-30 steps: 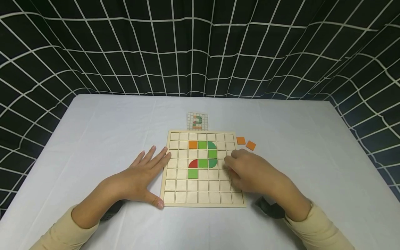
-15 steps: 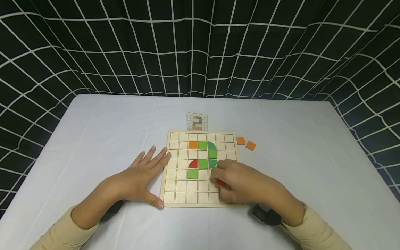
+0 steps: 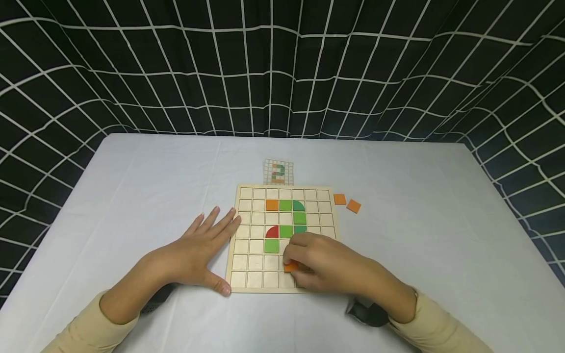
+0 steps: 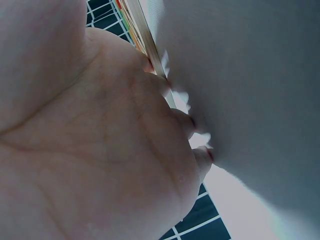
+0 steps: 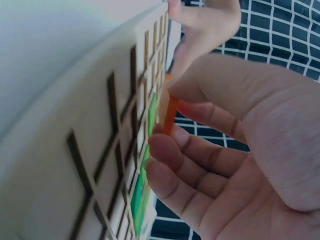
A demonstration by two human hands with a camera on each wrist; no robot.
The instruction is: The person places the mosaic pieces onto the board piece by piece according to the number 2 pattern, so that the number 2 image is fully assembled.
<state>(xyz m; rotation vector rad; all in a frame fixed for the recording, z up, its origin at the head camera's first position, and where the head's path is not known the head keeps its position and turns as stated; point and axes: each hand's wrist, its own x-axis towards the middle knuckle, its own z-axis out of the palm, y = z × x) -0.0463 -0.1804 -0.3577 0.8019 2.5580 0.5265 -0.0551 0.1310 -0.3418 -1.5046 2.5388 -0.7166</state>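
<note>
A wooden grid board (image 3: 247,278) lies on the white table, with orange, green and red tiles set in some of its squares. My right hand (image 3: 324,262) pinches an orange square tile (image 3: 291,266) between thumb and fingers, low over the board's lower middle squares. In the right wrist view the orange tile (image 5: 170,114) stands on edge close to the board's face. My left hand (image 3: 194,255) lies spread at the board's left side, its fingertips and thumb right at the edge. The left wrist view shows that palm (image 4: 100,135) beside the board's edge (image 4: 142,30).
Two loose orange square tiles (image 3: 340,199) lie right of the board's upper corner. A small card (image 3: 278,171) printed with a grid and a coloured figure sits just behind the board. A black curtain with white lines (image 3: 282,68) hangs behind the table.
My right hand has moved left and toward me across the board, carrying the orange tile from the right edge to the lower middle. The left hand has stayed in place.
</note>
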